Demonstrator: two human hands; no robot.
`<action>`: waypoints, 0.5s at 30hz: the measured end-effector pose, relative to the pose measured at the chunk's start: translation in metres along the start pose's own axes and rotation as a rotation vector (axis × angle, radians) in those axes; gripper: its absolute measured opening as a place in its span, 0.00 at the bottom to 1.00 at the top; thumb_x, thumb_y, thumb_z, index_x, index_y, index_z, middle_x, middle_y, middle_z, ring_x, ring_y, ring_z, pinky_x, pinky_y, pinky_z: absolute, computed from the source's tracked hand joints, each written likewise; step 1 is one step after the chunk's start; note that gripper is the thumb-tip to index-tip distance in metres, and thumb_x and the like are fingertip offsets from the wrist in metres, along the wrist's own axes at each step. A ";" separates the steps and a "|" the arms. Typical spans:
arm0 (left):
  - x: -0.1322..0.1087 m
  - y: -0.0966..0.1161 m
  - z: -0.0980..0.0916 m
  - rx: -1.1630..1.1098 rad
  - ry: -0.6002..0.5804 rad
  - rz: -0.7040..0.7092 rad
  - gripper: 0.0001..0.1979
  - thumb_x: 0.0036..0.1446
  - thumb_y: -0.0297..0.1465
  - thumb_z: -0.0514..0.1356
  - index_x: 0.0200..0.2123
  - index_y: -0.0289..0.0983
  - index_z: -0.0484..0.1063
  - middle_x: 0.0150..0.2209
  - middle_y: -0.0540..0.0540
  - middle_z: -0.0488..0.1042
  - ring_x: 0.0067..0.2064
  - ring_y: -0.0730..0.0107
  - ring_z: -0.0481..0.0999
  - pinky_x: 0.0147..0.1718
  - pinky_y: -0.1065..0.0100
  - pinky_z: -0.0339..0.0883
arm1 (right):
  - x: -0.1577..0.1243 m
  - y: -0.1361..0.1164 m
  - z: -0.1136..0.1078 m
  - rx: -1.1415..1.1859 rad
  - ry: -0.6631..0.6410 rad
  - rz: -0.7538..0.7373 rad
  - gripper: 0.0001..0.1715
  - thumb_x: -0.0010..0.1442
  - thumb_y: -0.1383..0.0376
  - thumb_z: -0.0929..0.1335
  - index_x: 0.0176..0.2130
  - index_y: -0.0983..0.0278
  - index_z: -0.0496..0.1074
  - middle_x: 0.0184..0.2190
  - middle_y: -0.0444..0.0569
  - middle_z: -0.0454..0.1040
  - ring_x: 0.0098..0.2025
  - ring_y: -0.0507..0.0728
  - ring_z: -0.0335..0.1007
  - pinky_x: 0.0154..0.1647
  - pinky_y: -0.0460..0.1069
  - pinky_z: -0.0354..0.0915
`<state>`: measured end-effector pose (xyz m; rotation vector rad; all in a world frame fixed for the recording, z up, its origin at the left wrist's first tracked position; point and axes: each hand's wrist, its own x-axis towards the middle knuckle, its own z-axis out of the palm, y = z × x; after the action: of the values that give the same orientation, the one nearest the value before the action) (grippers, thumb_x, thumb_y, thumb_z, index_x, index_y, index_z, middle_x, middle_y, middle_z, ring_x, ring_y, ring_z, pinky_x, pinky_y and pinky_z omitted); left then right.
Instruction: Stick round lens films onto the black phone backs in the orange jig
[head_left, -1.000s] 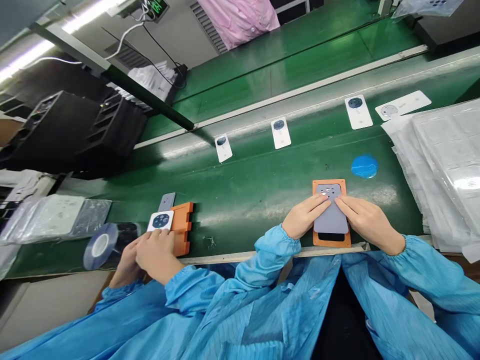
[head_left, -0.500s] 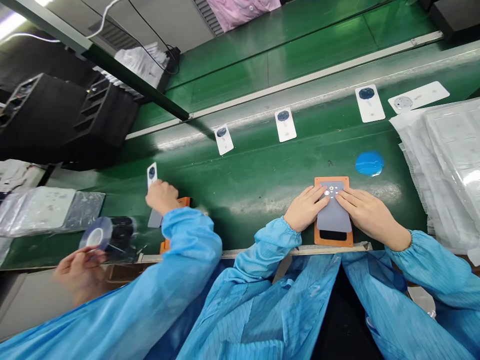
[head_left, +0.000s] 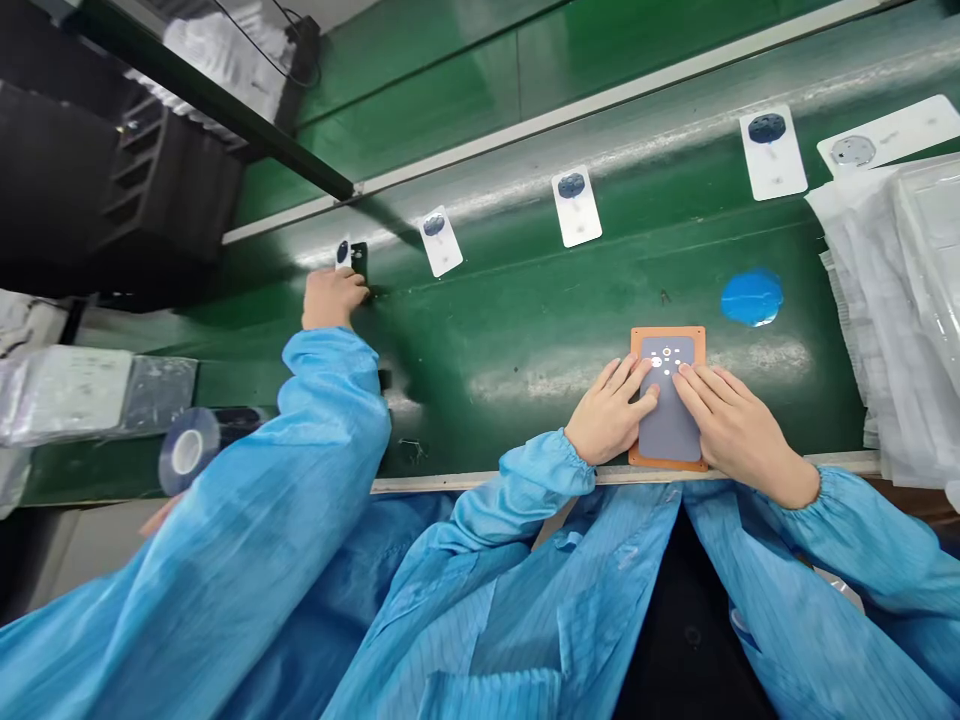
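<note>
A grey phone back panel point(head_left: 667, 415) with small round holes near its far end lies flat in an orange fixture point(head_left: 669, 463) at the belt's near edge. From the left, my left hand point(head_left: 611, 410) rests stretched fingers on the panel beside the holes. My right hand point(head_left: 739, 425) lies along the panel's right side, fingers extended and fingertips touching near the holes. Neither hand is wrapped around anything. A round blue film piece point(head_left: 752, 297) lies beyond my right hand.
Several white phone back panels point(head_left: 577, 206) lie along the green belt point(head_left: 495, 350). Stacked white sheets and clear trays point(head_left: 874, 310) stand at right. At left, a co-worker's hand point(head_left: 334, 297) reaches toward a small white panel, near a tape roll point(head_left: 187, 452) and bagged items point(head_left: 82, 390).
The grey panel has slid toward me, covering the fixture's dark opening; my fingers stay on it. The co-worker's arm has reached farther across the belt. The view has tilted down.
</note>
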<state>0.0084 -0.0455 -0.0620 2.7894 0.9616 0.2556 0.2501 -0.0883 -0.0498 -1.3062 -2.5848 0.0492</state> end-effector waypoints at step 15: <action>0.005 0.001 -0.003 -0.059 -0.057 -0.027 0.27 0.59 0.23 0.59 0.63 0.31 0.68 0.72 0.28 0.58 0.76 0.39 0.54 0.70 0.38 0.57 | -0.005 -0.009 0.005 -0.018 0.014 0.056 0.39 0.56 0.77 0.63 0.67 0.81 0.63 0.67 0.70 0.66 0.68 0.73 0.64 0.70 0.67 0.62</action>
<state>0.0122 -0.0434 -0.0586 2.7131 0.9614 0.1966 0.2447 -0.0970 -0.0547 -1.3798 -2.5432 0.0269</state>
